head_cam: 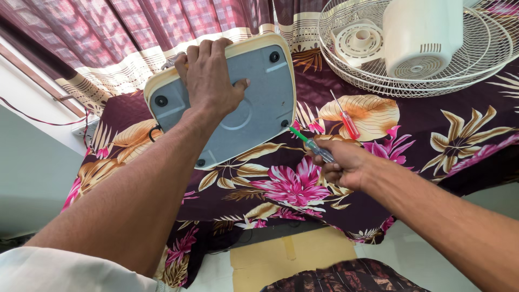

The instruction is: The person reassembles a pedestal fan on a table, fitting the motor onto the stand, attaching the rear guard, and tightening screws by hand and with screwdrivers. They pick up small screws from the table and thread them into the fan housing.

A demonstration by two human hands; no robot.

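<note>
The fan base (259, 103), a cream-rimmed square slab with a grey-blue underside, stood tipped up on its edge in the upper middle of the frame, its underside facing the camera. The left hand (208, 81) lay flat over that underside with the fingers hooked over the top rim, gripping the base and keeping it tilted. The right hand (338, 165) sat right of centre, closed around a green-shafted screwdriver (311, 145) with a clear handle. The tool's long axis ran from lower right to upper left, and its tip pointed at the lower right corner of the base, just beside the dark screw recess (284, 123) there but apparently not yet in it. So the right hand was the nearer one to that corner, with the base lying up and to the left of it. A red-handled screwdriver (346, 119) lay loose on the floral cloth (432, 119) covering the tabletop, just above the right hand. The white wire fan guard (346, 65) and cream motor housing (421, 35) rested at the upper right, well apart from both hands
</note>
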